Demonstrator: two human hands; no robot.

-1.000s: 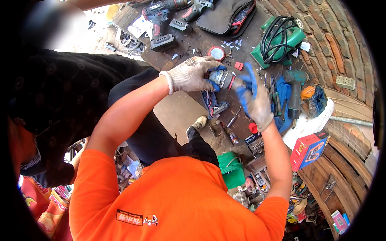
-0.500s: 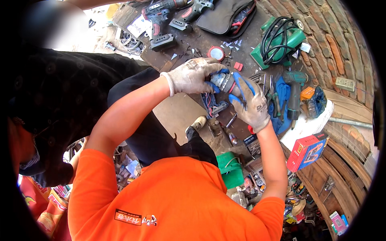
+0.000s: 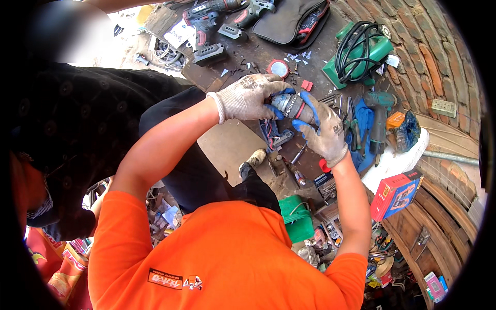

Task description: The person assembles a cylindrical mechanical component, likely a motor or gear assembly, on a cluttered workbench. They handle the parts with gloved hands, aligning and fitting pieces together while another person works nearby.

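Both my hands wear pale knit gloves with blue fingertips. Between them, over the dark workbench, is a drill's chuck and gearbox assembly (image 3: 292, 106), with a ringed collar and a dark chuck end. My left hand (image 3: 247, 97) is closed around its silver-blue rear end. At the dark front end, my right hand (image 3: 326, 135) curls its thumb and fingers around the chuck. Just below lies an opened drill housing (image 3: 275, 135) with red wires showing. A slim screwdriver (image 3: 298, 154) rests near it. Inside the assembly nothing can be made out.
Two cordless drills (image 3: 205, 39) and a black tool case (image 3: 289, 23) lie at the back. A green machine with a coiled cable (image 3: 356, 57) stands by the brick wall. Right are pliers (image 3: 354, 129), a blue cloth (image 3: 365, 121) and a red box (image 3: 395, 196). Another person sits at left.
My right hand has shifted slightly on the chuck, leaving more of its dark end showing between thumb and fingers. My left hand holds its place.
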